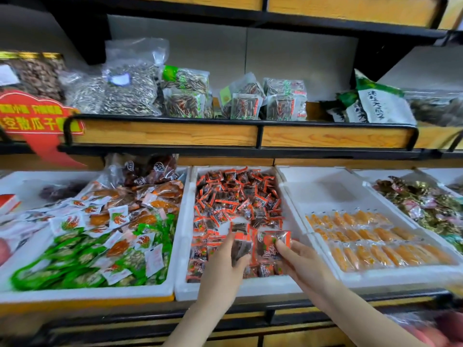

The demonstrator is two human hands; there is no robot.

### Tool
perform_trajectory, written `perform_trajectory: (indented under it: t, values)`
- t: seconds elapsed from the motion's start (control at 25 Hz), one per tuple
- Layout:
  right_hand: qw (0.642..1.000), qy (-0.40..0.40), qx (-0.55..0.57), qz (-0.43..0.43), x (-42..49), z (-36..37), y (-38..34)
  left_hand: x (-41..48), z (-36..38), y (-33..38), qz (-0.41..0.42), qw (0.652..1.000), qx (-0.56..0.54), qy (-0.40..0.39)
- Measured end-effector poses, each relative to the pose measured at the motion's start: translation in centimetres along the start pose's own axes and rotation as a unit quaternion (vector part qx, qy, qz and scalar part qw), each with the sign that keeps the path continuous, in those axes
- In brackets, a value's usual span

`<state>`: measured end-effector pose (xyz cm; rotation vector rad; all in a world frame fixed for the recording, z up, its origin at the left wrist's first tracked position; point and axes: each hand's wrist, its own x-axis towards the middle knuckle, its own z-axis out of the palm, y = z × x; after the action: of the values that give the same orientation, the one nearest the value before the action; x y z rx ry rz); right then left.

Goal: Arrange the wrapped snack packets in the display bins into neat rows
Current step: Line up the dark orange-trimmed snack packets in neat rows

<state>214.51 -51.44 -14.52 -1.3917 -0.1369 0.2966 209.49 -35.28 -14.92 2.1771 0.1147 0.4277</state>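
Far left, over the bins: a red sign [37, 113] with yellow characters, "散瓜子" legible, the rest cut off or blurred. Below it, a white left bin [82, 293] piled with green, white and orange packs, all jumbled. On the upper shelf [162, 134], clear seed bags [130, 91], labels unreadable.

In the middle bin [185, 221], orange-and-dark packets [238, 194]: a loose heap at the far end, pointing every way; at the near left, a few laid flat side by side. White characters on each, too blurred to read.

Over the near half of that bin, the left hand [220, 269], fingers [230, 244] curled round a dark packet [240, 244]. Long axis front to back, orange end toward the back of the bin. Just beside it, a second packet [270, 246], face up, pinched at its right corner between thumb and forefinger of the right hand [303, 264]. Other fingers of that hand not clear.

Further right, a right bin [390, 275] with orange sticks [370, 241] in neat rows, long axes front to back. Above, green-and-white bags [375, 101] with black brush characters, not surely readable. Far right, gold and pink wrapped sweets [426, 206], heaped.
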Motion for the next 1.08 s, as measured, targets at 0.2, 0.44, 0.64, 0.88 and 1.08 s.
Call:
perform_trajectory:
  t: [0.2,0.44,0.64,0.88,1.08]
  values:
    - [0.988,0.054,-0.142,-0.014,4.6,-0.3,0.4,3.7,-0.6,-5.7,-0.039,0.999,0.001,0.023]
    - [0.932,0.016,-0.36,-0.042,12.6,-0.7,2.6,9.4,-0.3,-10.7,-0.017,0.996,0.033,0.081]
    - [0.837,-0.102,-0.536,-0.034,16.5,1.2,7.2,11.6,1.6,-12.8,0.021,0.995,0.021,0.092]
    - [0.818,-0.155,-0.554,-0.026,16.9,1.4,9.0,11.7,3.6,-14.3,0.004,0.995,-0.011,0.097]
    - [0.849,-0.091,-0.51,-0.109,15.5,1.5,7.9,10.8,4.1,-12.7,-0.054,0.99,-0.119,0.055]
